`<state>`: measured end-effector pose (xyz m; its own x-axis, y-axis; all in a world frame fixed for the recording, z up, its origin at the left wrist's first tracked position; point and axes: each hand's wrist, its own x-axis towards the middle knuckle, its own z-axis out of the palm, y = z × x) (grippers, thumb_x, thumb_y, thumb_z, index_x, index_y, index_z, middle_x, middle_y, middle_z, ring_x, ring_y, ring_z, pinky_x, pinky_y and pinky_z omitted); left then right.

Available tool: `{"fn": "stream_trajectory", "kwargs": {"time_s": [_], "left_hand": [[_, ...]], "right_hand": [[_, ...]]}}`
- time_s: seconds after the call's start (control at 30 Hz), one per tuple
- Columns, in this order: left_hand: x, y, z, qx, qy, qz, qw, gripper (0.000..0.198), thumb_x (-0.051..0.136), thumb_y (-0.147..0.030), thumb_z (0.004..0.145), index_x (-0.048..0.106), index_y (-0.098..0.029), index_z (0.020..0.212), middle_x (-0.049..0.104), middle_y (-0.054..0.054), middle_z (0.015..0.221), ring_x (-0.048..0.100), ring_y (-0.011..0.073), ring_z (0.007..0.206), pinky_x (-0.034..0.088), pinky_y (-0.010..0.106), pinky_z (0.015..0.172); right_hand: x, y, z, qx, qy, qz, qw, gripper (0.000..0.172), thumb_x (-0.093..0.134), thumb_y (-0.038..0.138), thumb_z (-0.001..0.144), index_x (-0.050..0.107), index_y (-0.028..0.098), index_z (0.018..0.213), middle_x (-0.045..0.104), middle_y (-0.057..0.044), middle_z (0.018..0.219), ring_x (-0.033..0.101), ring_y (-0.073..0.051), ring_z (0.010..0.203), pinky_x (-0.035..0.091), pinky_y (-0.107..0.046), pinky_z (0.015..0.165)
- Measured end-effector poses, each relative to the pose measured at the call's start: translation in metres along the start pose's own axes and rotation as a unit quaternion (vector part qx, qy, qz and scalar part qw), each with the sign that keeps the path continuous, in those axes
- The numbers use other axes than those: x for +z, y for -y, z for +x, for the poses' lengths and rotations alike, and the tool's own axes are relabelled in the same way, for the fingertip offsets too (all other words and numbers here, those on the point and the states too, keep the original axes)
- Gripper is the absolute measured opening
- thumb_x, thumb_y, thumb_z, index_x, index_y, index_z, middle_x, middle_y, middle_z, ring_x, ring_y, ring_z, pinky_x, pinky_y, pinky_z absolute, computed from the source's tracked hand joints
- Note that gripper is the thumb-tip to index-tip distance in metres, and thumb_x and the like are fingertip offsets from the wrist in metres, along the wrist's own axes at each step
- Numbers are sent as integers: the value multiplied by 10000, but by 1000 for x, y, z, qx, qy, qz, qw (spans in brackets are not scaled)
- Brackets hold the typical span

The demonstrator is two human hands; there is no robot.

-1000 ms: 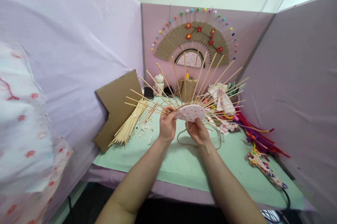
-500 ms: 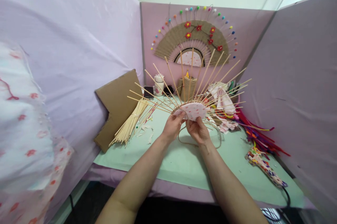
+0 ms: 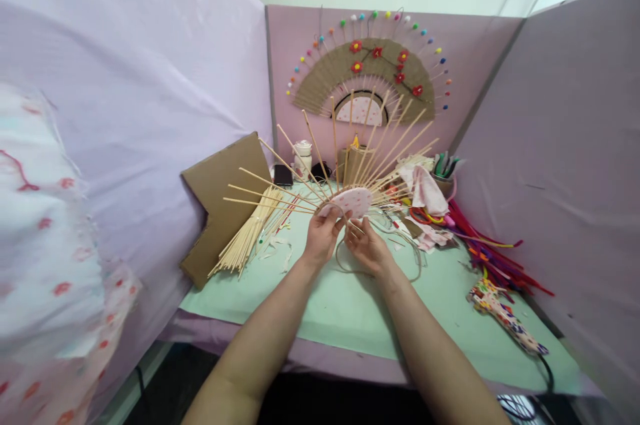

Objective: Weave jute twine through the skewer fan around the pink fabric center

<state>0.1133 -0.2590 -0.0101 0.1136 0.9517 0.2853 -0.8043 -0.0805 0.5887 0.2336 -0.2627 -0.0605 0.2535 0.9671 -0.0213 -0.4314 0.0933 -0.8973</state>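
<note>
A half-round base (image 3: 353, 202) covered in pale spotted cloth has many thin wooden sticks (image 3: 336, 145) fanning out from its curved edge. My left hand (image 3: 323, 235) is closed on the base's left end, thumb on the cloth face. My right hand (image 3: 367, 246) sits just below the base's lower edge, fingers curled and pinching a tan twine (image 3: 350, 270). The twine runs between my two hands and hangs in a loose loop over the table. Where it meets the sticks is partly hidden by my left fingers.
Behind hangs a finished fan (image 3: 320, 82) with red flowers. Cardboard (image 3: 227, 175) and a stick bundle (image 3: 245, 238) lie left. Twine spools (image 3: 354, 165) stand at the back. Right are cloth scraps (image 3: 429, 192), pipe cleaners (image 3: 485, 245) and a patterned glue gun (image 3: 505, 315) with a cord.
The base and its sticks have shifted left and tilted. My right hand has let go of the base's right side and moved down onto the twine; my left hand keeps hold.
</note>
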Motion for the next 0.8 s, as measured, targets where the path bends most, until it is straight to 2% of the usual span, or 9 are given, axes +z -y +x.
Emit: {"fn": "stream_trajectory", "kwargs": {"time_s": [0.07, 0.13, 0.23, 0.27, 0.37, 0.4, 0.47, 0.57, 0.8], "left_hand": [[-6, 1, 5, 38, -12, 25, 999, 311, 832, -353, 652, 687, -179, 865, 679, -11, 805, 659, 148, 876, 497, 403, 996], [-11, 3, 8, 64, -11, 73, 995, 356, 816, -369, 668, 703, -184, 950, 716, 38, 971, 656, 196, 1001, 469, 413, 1024], [-15, 2, 7, 103, 9, 177, 979, 373, 776, -376, 717, 712, -208, 1044, 702, 70, 1133, 621, 232, 1114, 444, 403, 1039], [-14, 1, 5, 113, 16, 208, 971, 357, 763, -374, 731, 717, -215, 1048, 701, 70, 1142, 619, 235, 1117, 449, 395, 1028], [-9, -3, -3, 115, 30, 256, 959, 335, 743, -380, 747, 726, -224, 1043, 707, 75, 1139, 635, 241, 1075, 485, 373, 962], [-7, -3, -6, 110, 32, 258, 959, 335, 740, -387, 748, 728, -223, 1040, 708, 78, 1139, 644, 240, 1046, 495, 366, 938], [-5, -3, -8, 101, 38, 253, 962, 340, 740, -402, 743, 731, -222, 1031, 710, 81, 1133, 657, 232, 988, 507, 353, 895], [-8, 2, -8, 91, 50, 246, 964, 355, 738, -412, 739, 729, -223, 1041, 722, 75, 1085, 662, 221, 937, 511, 335, 860], [-18, 12, -4, 75, 90, 242, 963, 416, 721, -430, 755, 702, -227, 1117, 694, 81, 1187, 639, 253, 1086, 485, 363, 964]], "right_hand": [[0, -4, 1, -37, -47, -38, 998, 471, 761, 607, 621, 620, 187, 781, 640, -40, 777, 621, -181, 742, 524, -318, 648], [1, -5, -3, -92, -100, -70, 988, 396, 746, 528, 668, 599, 194, 824, 607, -25, 819, 587, -177, 797, 506, -322, 709], [4, -1, -17, -261, -133, -167, 941, 271, 690, 395, 747, 603, 202, 916, 576, -42, 956, 538, -198, 953, 469, -385, 878], [6, 1, -23, -348, -123, -222, 903, 242, 668, 348, 770, 611, 203, 955, 565, -54, 993, 528, -210, 991, 455, -414, 913], [14, 3, -41, -572, -56, -368, 731, 357, 616, 213, 807, 588, 228, 1162, 525, -87, 1087, 526, -237, 1044, 459, -460, 922], [17, 4, -46, -607, -38, -390, 691, 434, 610, 187, 809, 556, 248, 1236, 512, -90, 1113, 527, -241, 1054, 466, -457, 915], [21, 3, -52, -637, -21, -420, 646, 542, 606, 178, 815, 493, 279, 1336, 501, -94, 1145, 525, -250, 1066, 474, -450, 905], [23, 3, -53, -637, -25, -448, 627, 614, 616, 202, 820, 438, 289, 1401, 513, -98, 1173, 508, -266, 1091, 455, -457, 933], [21, 3, -50, -618, -32, -467, 632, 616, 615, 226, 828, 439, 295, 1414, 523, -99, 1228, 490, -268, 1120, 423, -445, 973]]}}
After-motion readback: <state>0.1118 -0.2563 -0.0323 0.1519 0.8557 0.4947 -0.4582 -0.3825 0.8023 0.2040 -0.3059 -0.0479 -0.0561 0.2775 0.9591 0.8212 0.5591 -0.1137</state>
